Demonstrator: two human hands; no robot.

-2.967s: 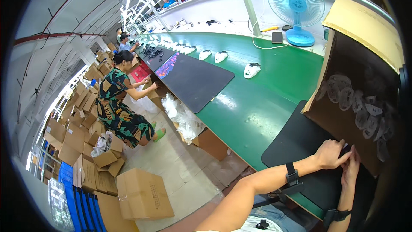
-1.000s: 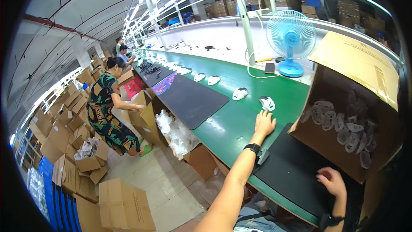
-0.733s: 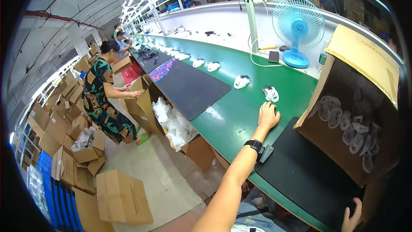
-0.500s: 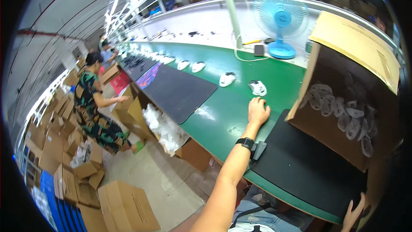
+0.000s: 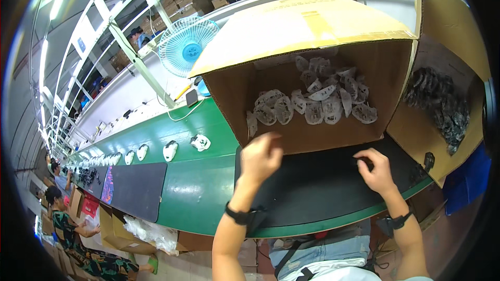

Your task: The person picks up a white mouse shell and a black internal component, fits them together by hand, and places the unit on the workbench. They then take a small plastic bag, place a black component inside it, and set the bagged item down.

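Observation:
My left hand (image 5: pixel 262 157) hovers over the black mat (image 5: pixel 307 192), before the open front of a large cardboard box (image 5: pixel 224 99). Motion smears its fingers. Past the mat's right half, my right hand (image 5: pixel 378 171) has thumb and fingers curled together around something small and dark, too unclear to name. Inside the box lie several clear plastic shells (image 5: pixel 314 112) and a white curved piece (image 5: pixel 322 92). White computer-mouse shells with black parts, the nearest one (image 5: pixel 200 142) left of the box, stand in a row along the green table (image 5: pixel 198 177).
To the right, another cardboard box (image 5: pixel 411 135) holds a heap of dark parts (image 5: pixel 442 104). A blue fan (image 5: pixel 188 47) stands behind the table. A second dark mat (image 5: pixel 138 187) lies left. A person (image 5: pixel 67 234) stands by a carton at lower left.
The view has swung right toward the box. My left hand has left the spot near the nearest mouse shell for the box front; my right hand has come from the mat's edge to above the mat.

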